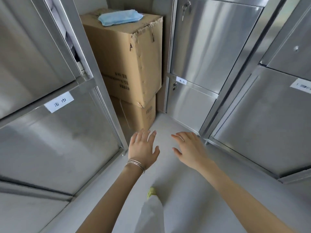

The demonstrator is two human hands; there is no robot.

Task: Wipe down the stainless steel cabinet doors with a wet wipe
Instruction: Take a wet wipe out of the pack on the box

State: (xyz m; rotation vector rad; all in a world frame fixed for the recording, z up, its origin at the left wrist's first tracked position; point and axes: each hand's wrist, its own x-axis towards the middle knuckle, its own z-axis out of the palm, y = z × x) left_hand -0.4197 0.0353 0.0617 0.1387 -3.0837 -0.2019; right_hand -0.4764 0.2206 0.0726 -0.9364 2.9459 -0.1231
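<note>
Head view shows a blue packet [120, 17], most likely the wet wipes, lying flat on top of the upper cardboard box [124, 56] in the corner between the cabinets. It looks like a soft film pack: light, pliable and probably a little slick. I would pinch it across its short width or lift it by one end. A single sheet pulled from it should be limp and damp, best bunched or folded into a pad under flat fingers.

No wipe is in either hand. The left hand [143, 147], with thin bangles [136, 163] at the wrist, and the right hand [190, 150] both reach forward over the floor [176, 182]. Their fingers are spread and relaxed, grasping nothing, well short of the packet.

The stainless steel cabinet doors are stiff, smooth and reflective. One is the lower left door [55, 145], one the far door [213, 42] and one the right door [269, 123]. A wet sheet should slide easily over them. Paper labels [58, 102] are stuck on the frames, and a key [186, 5] hangs in the far door's lock; both could catch or soak, so wiping around them seems wise.

A second box [138, 115] sits under the first.
</note>
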